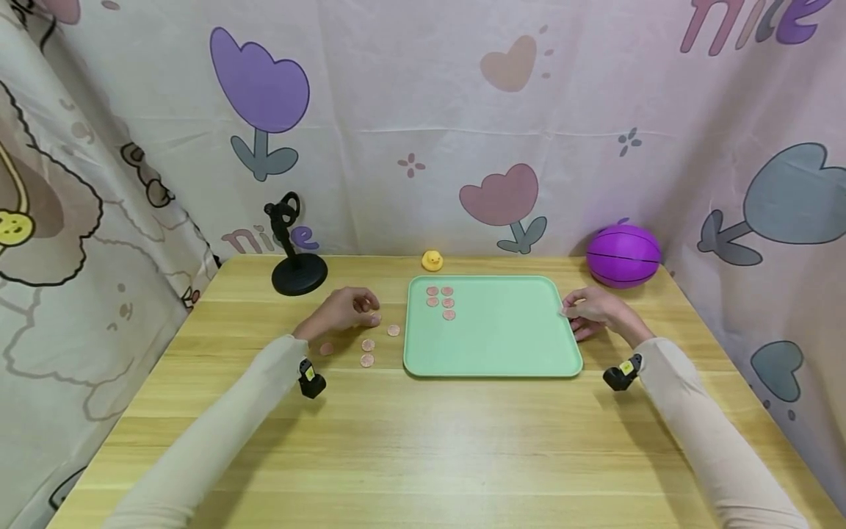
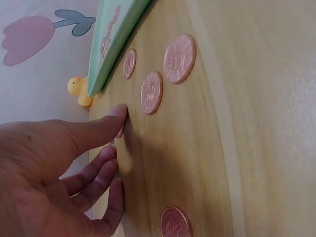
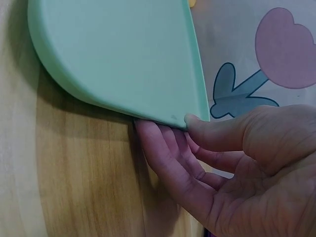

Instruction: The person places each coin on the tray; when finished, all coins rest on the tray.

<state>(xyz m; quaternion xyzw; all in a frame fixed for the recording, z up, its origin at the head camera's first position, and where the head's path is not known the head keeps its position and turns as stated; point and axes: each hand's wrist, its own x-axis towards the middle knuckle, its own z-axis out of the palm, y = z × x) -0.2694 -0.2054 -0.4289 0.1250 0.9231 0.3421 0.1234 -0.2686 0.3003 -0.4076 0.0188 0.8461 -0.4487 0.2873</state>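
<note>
A copper-coloured coin (image 2: 120, 132) shows partly between the thumb and fingers of my left hand (image 1: 341, 308), which pinches it low at the tabletop; the fingers cover most of it. Several more coins lie flat near that hand, among them one coin (image 1: 393, 330) close to the tray and another coin (image 1: 327, 349) below the wrist. On the green tray (image 1: 502, 330), several coins (image 1: 448, 302) sit in two columns at the upper left. My right hand (image 1: 593, 312) grips the tray's right edge, thumb on the rim (image 3: 163, 121) and fingers against its outside and underside.
A yellow rubber duck (image 1: 432, 261) stands behind the tray. The black stand (image 1: 299, 273) is at the back left, and a purple ball (image 1: 623, 256) at the back right. Printed curtains (image 1: 396, 88) hang behind the wooden table (image 1: 423, 448).
</note>
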